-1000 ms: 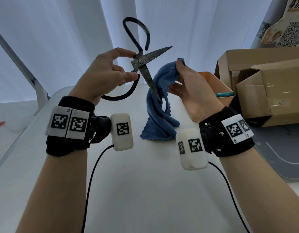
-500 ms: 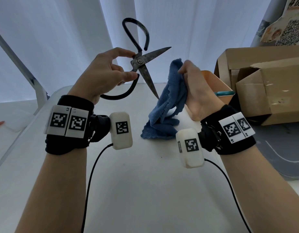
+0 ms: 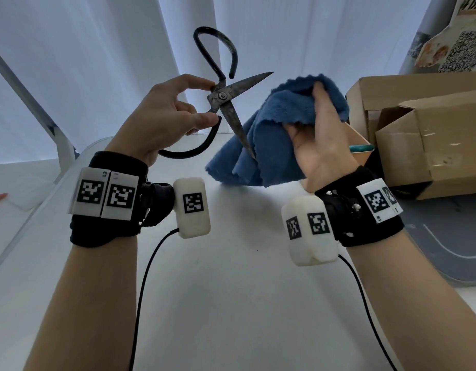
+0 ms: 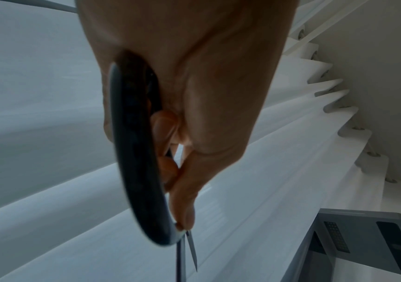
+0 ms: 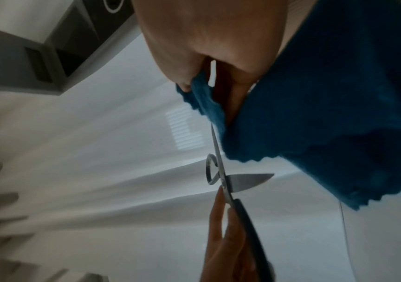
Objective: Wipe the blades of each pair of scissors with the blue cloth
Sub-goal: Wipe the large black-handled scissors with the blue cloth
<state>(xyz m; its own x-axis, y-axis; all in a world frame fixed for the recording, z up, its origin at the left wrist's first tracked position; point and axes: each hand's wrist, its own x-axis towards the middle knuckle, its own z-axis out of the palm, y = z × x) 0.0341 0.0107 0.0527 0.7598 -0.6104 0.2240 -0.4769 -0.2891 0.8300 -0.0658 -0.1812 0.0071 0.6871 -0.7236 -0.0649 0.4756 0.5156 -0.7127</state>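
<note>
From the head view, the left hand (image 3: 167, 121) is holding the open scissors (image 3: 226, 103) up. The right hand (image 3: 319, 135), gripping the blue cloth (image 3: 269, 145), has come back up beside the lower blade, probably for another wipe. In the left wrist view, fingers are curling around the black handle (image 4: 134, 152). In the right wrist view, the cloth is hanging just beside the blade.

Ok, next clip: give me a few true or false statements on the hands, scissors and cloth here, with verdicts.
1. The left hand holds the scissors near the pivot. True.
2. The blades are closed. False: they are spread wide apart.
3. The right hand grips the cloth. True.
4. The cloth lies flat on the table. False: it is held up and hangs from the right hand.
5. A cardboard box stands on the left. False: it is on the right.
</note>
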